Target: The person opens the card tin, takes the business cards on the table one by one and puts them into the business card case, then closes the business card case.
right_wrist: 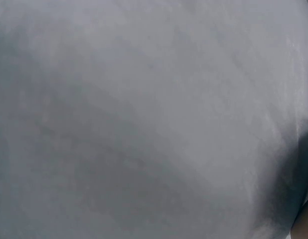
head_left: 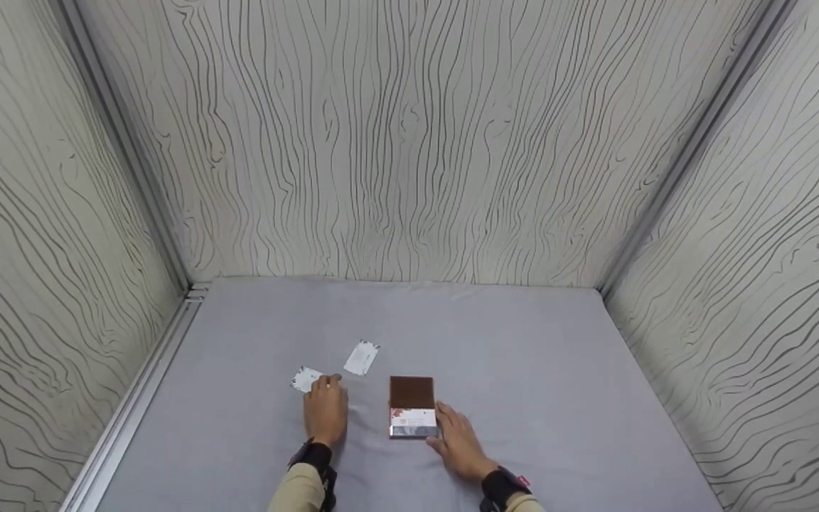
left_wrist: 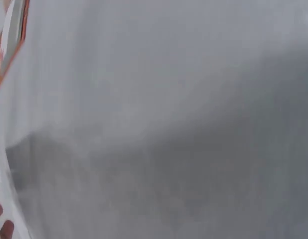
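A flat brown holder (head_left: 411, 392) lies in the middle of the table in the head view. Across its near half is a white card (head_left: 413, 417) with red print at one corner and a grey band below. My right hand (head_left: 459, 441) rests along the holder's right side, fingers up its edge and thumb at the near corner. To the left, my left hand (head_left: 325, 409) has its fingertips over the right end of a white printed card (head_left: 304, 379), hiding part of it. A second such card (head_left: 362, 358) lies tilted just beyond that hand.
A grey cloth (head_left: 523, 355) covers the table. Patterned panels (head_left: 409, 142) rise at the back and on both sides, and a metal rail (head_left: 132, 405) runs along the left edge. Both wrists wear black bands (head_left: 502, 486).
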A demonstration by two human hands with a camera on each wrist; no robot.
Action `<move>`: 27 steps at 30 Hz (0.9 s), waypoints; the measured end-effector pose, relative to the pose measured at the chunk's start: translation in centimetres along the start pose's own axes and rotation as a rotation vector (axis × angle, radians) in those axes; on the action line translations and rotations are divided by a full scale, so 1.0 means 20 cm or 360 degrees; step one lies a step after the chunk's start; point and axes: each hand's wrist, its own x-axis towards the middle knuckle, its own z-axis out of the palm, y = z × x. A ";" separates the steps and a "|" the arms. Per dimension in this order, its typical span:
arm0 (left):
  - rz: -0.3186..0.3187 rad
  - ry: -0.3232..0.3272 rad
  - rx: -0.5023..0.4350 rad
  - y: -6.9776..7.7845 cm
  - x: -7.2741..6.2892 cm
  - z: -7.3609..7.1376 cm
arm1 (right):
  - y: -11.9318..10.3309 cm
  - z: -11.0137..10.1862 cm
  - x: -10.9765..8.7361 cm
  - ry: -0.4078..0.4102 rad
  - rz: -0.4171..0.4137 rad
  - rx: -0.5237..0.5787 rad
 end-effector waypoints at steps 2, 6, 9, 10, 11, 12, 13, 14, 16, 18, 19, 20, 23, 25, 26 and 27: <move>-0.0105 -0.0004 0.0049 -0.05 0.01 -0.02 | 0.00 0.01 0.00 0.0047 -0.0055 -0.0003; -0.0260 -0.0007 0.0103 -0.13 0.01 -0.05 | 0.01 0.03 -0.01 0.0133 -0.0137 -0.0045; -0.0317 -0.0024 0.0120 -0.17 0.02 -0.06 | 0.02 0.04 -0.02 0.0149 -0.0132 -0.0082; -0.0330 -0.0036 0.0123 -0.18 0.02 -0.06 | 0.03 0.05 -0.02 0.0147 -0.0119 -0.0081; -0.0346 -0.0055 0.0119 -0.19 0.02 -0.07 | 0.03 0.05 -0.02 0.0138 -0.0114 -0.0062; -0.0358 -0.0078 0.0121 -0.20 0.02 -0.07 | 0.02 0.04 -0.02 0.0132 -0.0110 -0.0050; -0.0368 -0.0099 0.0122 -0.20 0.02 -0.07 | 0.02 0.04 -0.02 0.0133 -0.0116 -0.0042; -0.0374 -0.0118 0.0124 -0.21 0.02 -0.07 | 0.02 0.04 -0.02 0.0135 -0.0122 -0.0021; -0.0381 -0.0158 0.0131 -0.21 0.02 -0.07 | 0.02 0.03 -0.02 0.0127 -0.0133 0.0014; -0.0384 -0.0185 0.0146 -0.22 0.02 -0.08 | 0.02 0.03 -0.02 0.0128 -0.0134 -0.0009; -0.0387 -0.0200 0.0152 -0.22 0.02 -0.08 | 0.01 0.03 -0.02 0.0118 -0.0120 -0.0014; -0.0393 -0.0214 0.0153 -0.21 0.02 -0.08 | 0.01 0.02 -0.02 0.0102 -0.0100 -0.0010; -0.0410 -0.0257 0.0147 -0.21 0.03 -0.09 | 0.01 0.01 -0.01 0.0041 -0.0030 -0.0019; -0.0413 -0.0277 0.0145 -0.20 0.04 -0.09 | 0.00 0.00 -0.01 -0.0013 0.0028 0.0016; -0.0415 -0.0282 0.0139 -0.20 0.04 -0.09 | 0.00 0.00 0.00 -0.0020 0.0041 0.0029; -0.0417 -0.0285 0.0129 -0.20 0.05 -0.09 | 0.00 0.00 0.00 -0.0020 0.0038 0.0040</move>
